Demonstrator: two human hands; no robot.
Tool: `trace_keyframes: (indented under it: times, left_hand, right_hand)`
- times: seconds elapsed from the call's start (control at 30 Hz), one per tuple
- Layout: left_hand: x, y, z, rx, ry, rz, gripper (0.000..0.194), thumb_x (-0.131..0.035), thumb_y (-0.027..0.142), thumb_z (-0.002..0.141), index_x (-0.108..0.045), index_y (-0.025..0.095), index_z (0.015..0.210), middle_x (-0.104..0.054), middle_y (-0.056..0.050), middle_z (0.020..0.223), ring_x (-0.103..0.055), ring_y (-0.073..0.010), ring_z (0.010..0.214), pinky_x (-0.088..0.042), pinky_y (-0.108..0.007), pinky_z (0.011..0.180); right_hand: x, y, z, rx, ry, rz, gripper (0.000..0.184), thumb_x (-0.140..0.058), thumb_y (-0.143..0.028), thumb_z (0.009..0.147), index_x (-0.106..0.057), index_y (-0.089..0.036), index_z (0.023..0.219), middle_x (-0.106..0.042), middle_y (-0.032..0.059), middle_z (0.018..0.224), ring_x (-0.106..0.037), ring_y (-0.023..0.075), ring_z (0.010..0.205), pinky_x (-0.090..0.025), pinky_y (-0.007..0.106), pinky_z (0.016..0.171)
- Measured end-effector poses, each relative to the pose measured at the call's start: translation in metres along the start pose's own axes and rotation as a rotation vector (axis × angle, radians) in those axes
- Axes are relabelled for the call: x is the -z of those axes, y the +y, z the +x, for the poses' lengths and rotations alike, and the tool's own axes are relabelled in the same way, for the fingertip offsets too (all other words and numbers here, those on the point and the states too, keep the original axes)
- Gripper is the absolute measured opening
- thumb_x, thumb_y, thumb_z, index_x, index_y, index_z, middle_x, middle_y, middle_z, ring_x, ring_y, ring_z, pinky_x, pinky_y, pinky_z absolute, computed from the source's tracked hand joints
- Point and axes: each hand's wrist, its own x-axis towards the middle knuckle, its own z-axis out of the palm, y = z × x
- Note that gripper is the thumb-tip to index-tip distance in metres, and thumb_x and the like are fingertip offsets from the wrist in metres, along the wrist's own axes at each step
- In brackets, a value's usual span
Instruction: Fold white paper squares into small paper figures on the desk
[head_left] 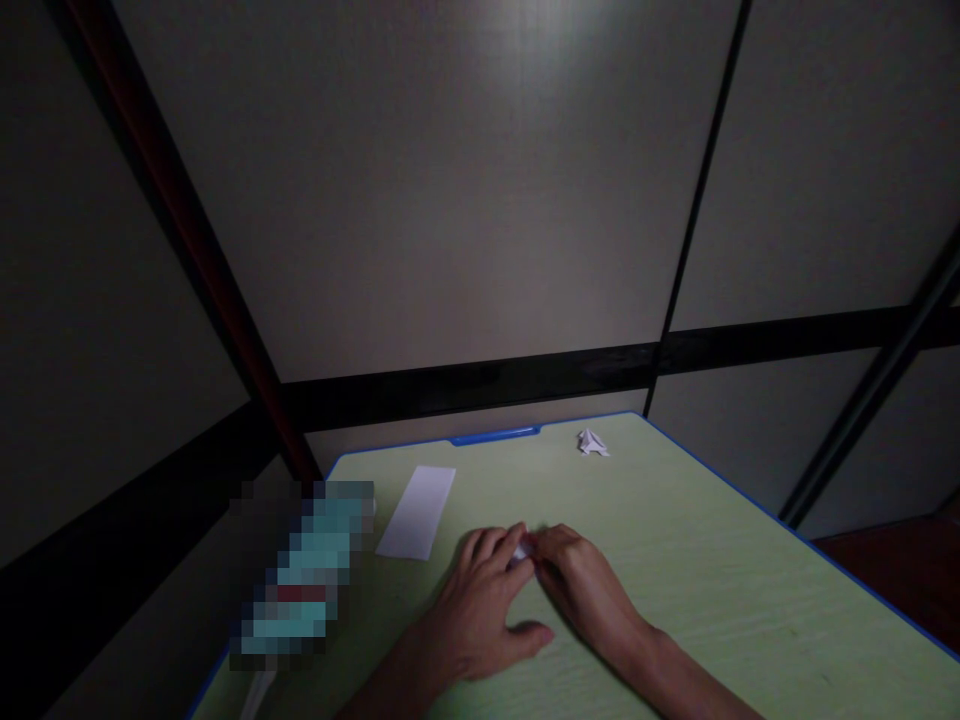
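A small piece of folded white paper point(521, 550) lies on the green tabletop, mostly covered by fingers. My left hand point(480, 610) rests over its left side, its fingertips pressing the paper down while the thumb sticks out to the right. From the other side, my right hand point(577, 575) has its fingers curled and pinched at the paper's right edge. How the paper is folded is hidden. Farther back on the right sits a small folded white paper figure point(592, 443), apart from both hands. A flat white paper strip point(418, 512) lies to the left, beyond my left hand.
The light green table point(720, 560) has a blue rim and a blue handle-like bar point(495, 436) at its far edge. On the left lies a blurred-out teal object point(307, 570) with a pale cord point(259, 690). Grey panels point(480, 200) stand behind the table.
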Motion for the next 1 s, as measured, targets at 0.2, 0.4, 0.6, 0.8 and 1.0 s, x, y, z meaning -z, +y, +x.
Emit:
trace_keyframes:
  times: [0.2,0.4,0.6,0.8,1.0]
  left_hand:
    - [0.002,-0.001,-0.004,-0.017,-0.024,0.030,0.050,-0.045,0.047,0.066,-0.037,0.026,0.111,-0.026,-0.002,0.128,-0.025,-0.0214,0.110,-0.018,-0.039,0.094]
    - [0.009,0.001,-0.005,-0.058,-0.046,0.045,0.054,-0.041,0.051,0.066,-0.034,0.027,0.114,-0.034,-0.003,0.122,-0.024,-0.0207,0.112,-0.007,-0.043,0.096]
    - [0.009,0.001,-0.001,-0.053,-0.057,0.011,0.054,-0.043,0.051,0.065,-0.037,0.024,0.111,-0.033,-0.005,0.123,-0.024,-0.0205,0.113,-0.008,-0.042,0.097]
    - [0.002,-0.003,-0.002,-0.034,-0.073,0.002,0.054,-0.047,0.048,0.064,-0.037,0.024,0.111,-0.023,-0.004,0.130,-0.019,-0.0215,0.115,-0.009,-0.041,0.097]
    - [0.003,-0.002,-0.004,-0.010,-0.053,-0.011,0.051,-0.051,0.042,0.063,-0.039,0.024,0.110,-0.019,-0.003,0.131,-0.018,-0.0212,0.115,-0.016,-0.037,0.095]
  right_hand:
    - [0.003,0.003,-0.001,-0.024,-0.009,-0.012,0.017,-0.040,-0.011,0.074,-0.056,-0.015,0.073,-0.058,0.0050,0.072,-0.050,0.0160,0.070,-0.036,0.024,0.063]
    - [0.005,0.006,-0.001,-0.027,-0.063,-0.012,0.019,-0.038,-0.014,0.076,-0.057,-0.015,0.079,-0.059,0.0059,0.078,-0.051,0.0162,0.074,-0.036,0.024,0.068]
    - [0.006,0.007,0.000,0.012,-0.096,-0.063,0.019,-0.037,-0.014,0.078,-0.055,-0.015,0.082,-0.057,0.0058,0.077,-0.051,0.0149,0.073,-0.036,0.023,0.065]
    - [0.008,0.004,0.001,0.039,-0.092,-0.130,0.017,-0.038,-0.015,0.078,-0.055,-0.015,0.075,-0.057,0.0050,0.073,-0.050,0.0152,0.070,-0.036,0.022,0.063]
    - [0.009,0.003,0.000,0.048,-0.091,-0.125,0.016,-0.038,-0.016,0.079,-0.054,-0.016,0.078,-0.057,0.0048,0.073,-0.050,0.0146,0.069,-0.036,0.022,0.061]
